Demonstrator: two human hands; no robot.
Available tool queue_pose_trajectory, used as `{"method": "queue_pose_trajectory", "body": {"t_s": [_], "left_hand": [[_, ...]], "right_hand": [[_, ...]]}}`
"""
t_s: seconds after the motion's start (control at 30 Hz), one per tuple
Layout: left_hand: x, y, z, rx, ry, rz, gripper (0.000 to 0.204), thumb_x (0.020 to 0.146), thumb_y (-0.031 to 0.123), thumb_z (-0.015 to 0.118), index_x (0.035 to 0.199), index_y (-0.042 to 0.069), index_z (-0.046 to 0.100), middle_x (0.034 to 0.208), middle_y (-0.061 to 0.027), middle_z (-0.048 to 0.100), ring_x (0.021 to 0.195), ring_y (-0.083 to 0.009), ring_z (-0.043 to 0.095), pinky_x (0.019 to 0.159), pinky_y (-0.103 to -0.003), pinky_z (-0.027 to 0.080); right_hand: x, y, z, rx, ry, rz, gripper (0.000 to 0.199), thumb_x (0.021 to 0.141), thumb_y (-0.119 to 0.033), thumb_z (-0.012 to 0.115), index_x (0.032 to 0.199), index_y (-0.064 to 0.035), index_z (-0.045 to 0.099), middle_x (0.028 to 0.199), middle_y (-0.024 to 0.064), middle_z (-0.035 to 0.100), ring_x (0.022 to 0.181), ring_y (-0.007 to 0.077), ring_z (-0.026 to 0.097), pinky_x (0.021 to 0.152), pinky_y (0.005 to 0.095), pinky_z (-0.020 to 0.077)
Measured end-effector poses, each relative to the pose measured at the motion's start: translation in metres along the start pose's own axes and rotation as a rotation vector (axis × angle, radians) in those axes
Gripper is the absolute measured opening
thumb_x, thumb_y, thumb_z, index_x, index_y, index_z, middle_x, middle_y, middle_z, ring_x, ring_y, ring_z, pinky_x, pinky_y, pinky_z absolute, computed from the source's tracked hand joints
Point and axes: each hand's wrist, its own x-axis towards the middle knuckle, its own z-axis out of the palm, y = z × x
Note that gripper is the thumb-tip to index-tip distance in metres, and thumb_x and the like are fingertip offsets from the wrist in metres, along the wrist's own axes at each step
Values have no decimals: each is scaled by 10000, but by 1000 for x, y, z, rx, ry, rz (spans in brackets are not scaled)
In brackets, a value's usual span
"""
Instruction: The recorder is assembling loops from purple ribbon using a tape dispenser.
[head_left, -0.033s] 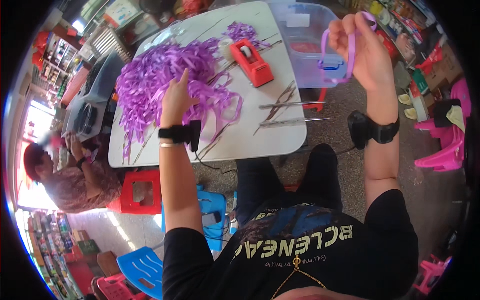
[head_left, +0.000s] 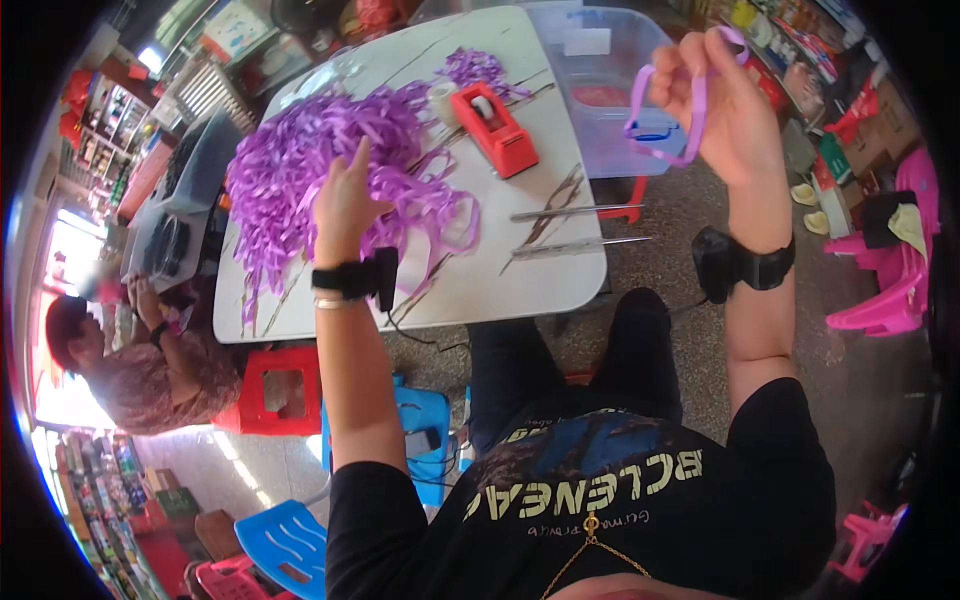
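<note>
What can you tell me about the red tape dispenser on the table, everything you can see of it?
The red tape dispenser is a blocky, plastic-looking desk type with a pale roll seated in its upper end. It lies flat on the white table, set diagonally, between the pile of purple ribbon and the clear plastic bin. A few ribbon strands lie at its far end. Neither the left hand nor the right hand touches it.

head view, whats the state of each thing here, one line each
left hand: fingers spread, resting on the ribbon pile
right hand: raised off the table, grip shut on a purple ribbon loop
purple ribbon loop: held up, hanging from the fingers
ribbon pile: loose and tangled on the table
red tape dispenser: standing on the table, untouched
clear plastic bin: beyond the table edge, open on top
</note>
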Motion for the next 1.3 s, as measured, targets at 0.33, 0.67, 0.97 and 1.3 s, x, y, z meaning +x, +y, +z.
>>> {"method": "queue_pose_trajectory", "body": {"t_s": [0.33, 0.67, 0.97, 1.3], "left_hand": [[-68, 174, -21, -1514, -518, 707, 462, 764, 173, 674, 1151, -6, 496, 1065, -103, 582, 1001, -177, 540, 821, -301, 435], [-91, 188, -2, -1968, -987, 348, 328, 869, 124, 533, 1158, -20, 478, 829, -107, 626, 753, -131, 588, 710, -240, 457], [-90, 185, 7, -1893, -991, 226, 192, 857, 91, 552, 987, 56, 415, 854, -123, 637, 678, -93, 577, 586, -187, 444], [-92, 188, 2, -1811, -905, 216, 190, 832, -14, 538, 958, 29, 402, 784, -45, 592, 676, -62, 534, 590, -190, 427]], "right_hand": [[-30, 18, 24, 481, -153, 128, 359, 940, -363, 338, 685, -119, 405, 885, 94, 561, 855, 203, 549, 762, 294, 461], [-80, 15, -18, 262, 76, 25, 312, 938, -310, 367, 720, -93, 416, 861, 100, 540, 851, 186, 568, 795, 304, 464], [-129, 17, 18, -1161, 192, 54, 408, 765, -38, 507, 1172, -23, 482, 1182, 129, 504, 1131, 245, 458, 954, 330, 335], [-122, 56, 47, -523, 234, 389, 262, 807, -41, 574, 1063, -29, 523, 877, 36, 585, 668, 67, 566, 587, 203, 450]]}}
